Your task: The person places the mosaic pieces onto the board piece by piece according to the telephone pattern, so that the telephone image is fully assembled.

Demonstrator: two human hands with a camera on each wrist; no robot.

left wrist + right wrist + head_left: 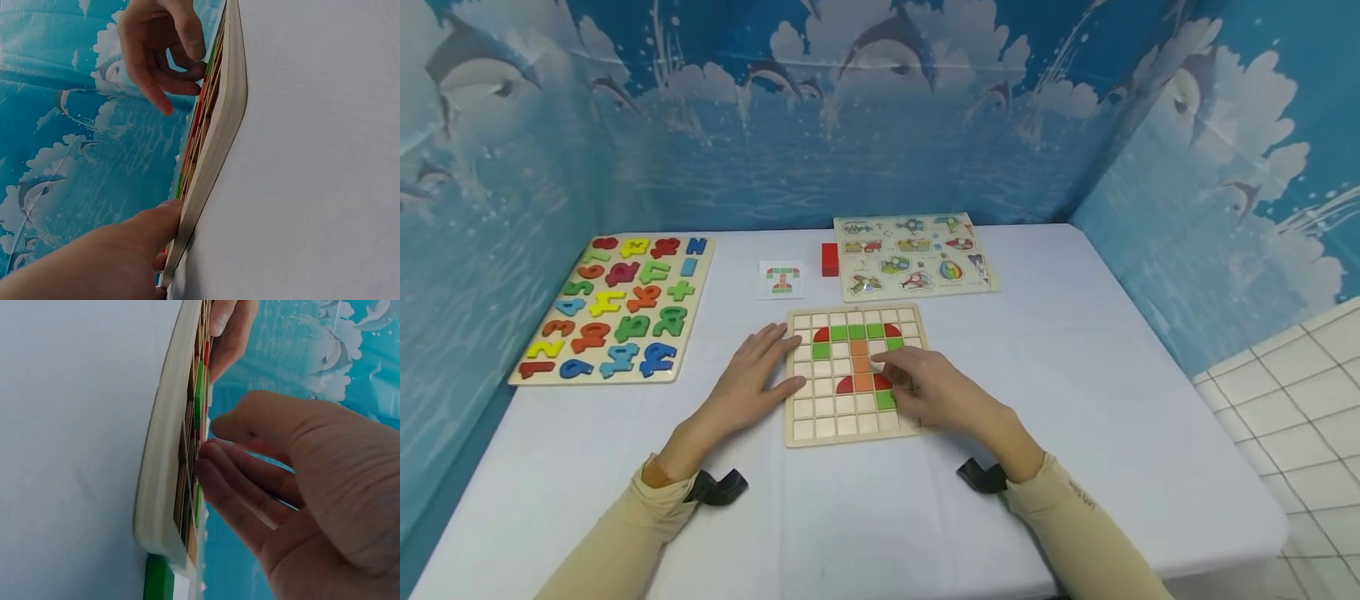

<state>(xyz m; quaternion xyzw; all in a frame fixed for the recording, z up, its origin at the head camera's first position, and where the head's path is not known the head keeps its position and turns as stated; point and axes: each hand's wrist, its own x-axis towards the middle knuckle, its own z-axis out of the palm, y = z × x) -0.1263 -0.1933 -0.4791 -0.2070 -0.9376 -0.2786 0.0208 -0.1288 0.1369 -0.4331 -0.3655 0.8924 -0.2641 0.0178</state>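
A square wooden grid board [825,427] lies flat on the white-covered table. Set in its cells are green squares [857,332], orange squares [860,364] and red rounded pieces [846,385]. My left hand [743,375] rests at the board's left edge, fingers spread, thumb on the rim. My right hand [936,387] is over the board's right side, its fingertips at the pieces; the right wrist view shows the thumb [234,425] apart from the fingers, with nothing plainly pinched. A green block [159,578] sits by the board's corner, hidden from the head view.
Behind the board lie a pattern card [782,281], a red block [830,260] and a vehicle picture puzzle board [917,257]. A colourful number puzzle board [617,312] is at the left. Dolphin-print cloth [835,167] hangs along the table's back and sides.
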